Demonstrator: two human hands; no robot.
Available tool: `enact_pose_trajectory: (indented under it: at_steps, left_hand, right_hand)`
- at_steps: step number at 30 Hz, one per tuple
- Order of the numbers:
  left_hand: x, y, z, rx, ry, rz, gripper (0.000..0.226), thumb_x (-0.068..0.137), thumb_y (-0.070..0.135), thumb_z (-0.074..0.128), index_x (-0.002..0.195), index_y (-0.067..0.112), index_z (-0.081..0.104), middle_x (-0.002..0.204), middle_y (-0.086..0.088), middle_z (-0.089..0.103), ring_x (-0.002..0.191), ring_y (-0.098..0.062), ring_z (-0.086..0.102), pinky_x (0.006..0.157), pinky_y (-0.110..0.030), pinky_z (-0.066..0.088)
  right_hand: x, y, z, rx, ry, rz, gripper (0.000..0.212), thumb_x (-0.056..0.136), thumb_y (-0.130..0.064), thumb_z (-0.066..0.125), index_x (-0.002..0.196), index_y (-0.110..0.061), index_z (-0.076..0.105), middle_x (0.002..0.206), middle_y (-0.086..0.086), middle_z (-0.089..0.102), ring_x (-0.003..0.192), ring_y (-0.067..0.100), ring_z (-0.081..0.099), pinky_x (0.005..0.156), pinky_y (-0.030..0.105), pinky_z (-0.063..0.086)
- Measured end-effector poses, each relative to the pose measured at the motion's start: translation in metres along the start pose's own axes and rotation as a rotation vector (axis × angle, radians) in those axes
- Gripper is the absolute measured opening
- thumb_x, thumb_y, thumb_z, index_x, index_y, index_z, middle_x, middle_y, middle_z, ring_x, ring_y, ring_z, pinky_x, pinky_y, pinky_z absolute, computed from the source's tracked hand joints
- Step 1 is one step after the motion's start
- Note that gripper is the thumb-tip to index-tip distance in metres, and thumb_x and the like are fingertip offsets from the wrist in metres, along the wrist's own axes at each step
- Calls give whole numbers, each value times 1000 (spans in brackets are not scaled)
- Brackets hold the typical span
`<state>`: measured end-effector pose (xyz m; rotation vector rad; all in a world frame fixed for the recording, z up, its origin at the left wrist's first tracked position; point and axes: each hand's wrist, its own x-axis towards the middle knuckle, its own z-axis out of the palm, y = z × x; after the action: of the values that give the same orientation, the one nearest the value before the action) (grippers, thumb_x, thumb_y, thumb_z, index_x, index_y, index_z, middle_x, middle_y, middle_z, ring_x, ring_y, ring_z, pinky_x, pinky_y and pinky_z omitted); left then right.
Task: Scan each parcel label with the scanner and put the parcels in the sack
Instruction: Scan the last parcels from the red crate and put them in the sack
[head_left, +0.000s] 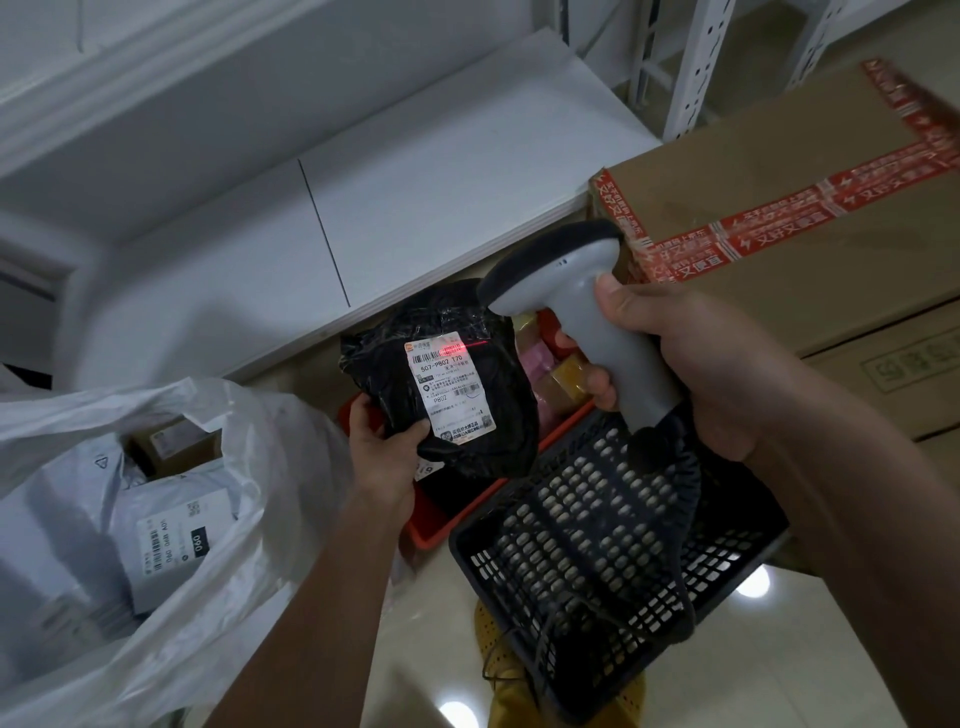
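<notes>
The right hand (691, 374) is wrapped round the handle of the grey scanner (587, 312), fingers curled at the front and thumb up the back, its dark-rimmed head tilted down and to the left. The left hand (376, 441) holds the black parcel (452, 374) by its lower left corner, thumb pressed on the front and fingers behind, so its grip is clamped on the wrapping. The parcel is held up in the air just left of the scanner head, face towards the camera. A white label (451, 387) covers the middle of the parcel, and a red scan line falls across the barcode near the label's top edge.

Below the parcel sits a red tray (431, 530) with small pink and yellow packets (561, 374) showing behind the scanner. A black mesh basket (597, 561) lies just right of the tray, under the right hand, and the scanner's dark cable (680, 519) drops into it.

To the left, the white plastic sack (197, 545) stands open on the floor. Inside it lie a white mailer (171, 535) with a barcode label and a small brown box (176, 441).

On the right, a large cardboard box (810, 218) sealed with red printed tape rests on another carton. White shelf boards (415, 171) run across the background, and the floor (779, 675) is glossy pale tile.
</notes>
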<state>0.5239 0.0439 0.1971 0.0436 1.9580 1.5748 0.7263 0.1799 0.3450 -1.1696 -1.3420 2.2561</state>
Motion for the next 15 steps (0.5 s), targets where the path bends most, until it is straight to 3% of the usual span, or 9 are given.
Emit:
enact_pose_trajectory:
  at_steps: [4, 8, 10, 12, 15]
  left_hand:
    - [-1, 3, -10, -40, -5, 7, 67, 77, -19, 64, 133, 13, 45, 111, -6, 64, 93, -14, 66, 68, -27, 57]
    - [-5, 19, -24, -124, -11, 25, 58, 81, -19, 61, 119, 23, 50, 110, -3, 66, 93, -14, 68, 72, -31, 58]
    - [-7, 36, -34, -135, 11, 62, 53, 82, -17, 60, 114, 25, 52, 109, -3, 67, 96, -16, 69, 75, -32, 58]
    - [-7, 56, -46, -154, 84, 132, 53, 83, -16, 60, 119, 23, 51, 111, -2, 67, 99, -15, 68, 79, -33, 58]
    - [-3, 86, -80, -283, 346, 181, 63, 85, -12, 61, 137, 19, 44, 118, -2, 62, 102, -15, 65, 82, -30, 57]
  right_hand:
    - [2, -1, 11, -10, 14, -1, 44, 101, -41, 45, 92, -3, 64, 61, 9, 57, 51, 18, 51, 51, 28, 42]
    - [9, 0, 31, 80, 3, 35, 43, 100, -40, 47, 96, -2, 67, 74, 14, 59, 56, 19, 52, 54, 29, 44]
    - [15, -1, 44, 172, 26, 75, 39, 100, -37, 50, 94, -2, 66, 70, 9, 61, 53, 16, 53, 50, 25, 46]
    - [22, -3, 59, 229, 60, 118, 38, 100, -37, 51, 94, -1, 66, 66, 6, 62, 49, 14, 53, 46, 24, 46]
    - [34, -4, 89, 201, 74, 147, 42, 100, -36, 51, 110, 3, 63, 83, 11, 62, 50, 14, 52, 45, 23, 45]
